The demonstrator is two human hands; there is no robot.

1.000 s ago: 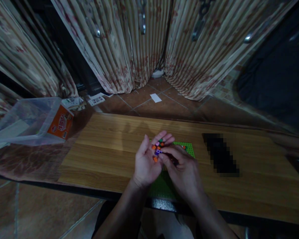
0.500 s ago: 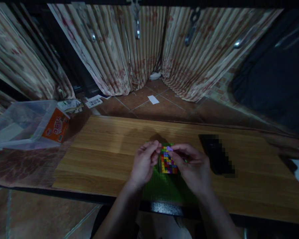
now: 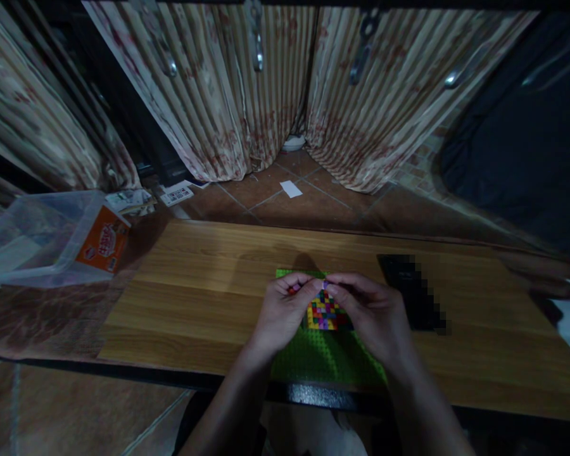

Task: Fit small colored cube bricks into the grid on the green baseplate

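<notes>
A green studded baseplate (image 3: 313,364) lies at the table's near edge, with a block of multicoloured toy bricks (image 3: 322,318) standing on it. Above the far part of that block, the fingertips of both hands meet at a small purple toy brick (image 3: 325,285). My left hand (image 3: 285,310) is closed in a pinch at the brick's left side. Pinkish-red bits, perhaps more toy bricks, show among its fingers. From the other side, my right hand (image 3: 373,310) pinches the purple brick between thumb and forefinger. The fingers partly cover the brick and the block's top.
To the right of my hands lies a black phone-like slab (image 3: 411,291), partly pixelated, on the wooden table (image 3: 194,291). A clear plastic bin (image 3: 52,253) with an orange label stands at the left. Curtains (image 3: 247,107) hang beyond the table, and a white paper (image 3: 291,189) is on the floor.
My left hand has moved right and its fingertips now meet those of my right hand at the purple brick. Before, the hands were apart. More of the baseplate shows.
</notes>
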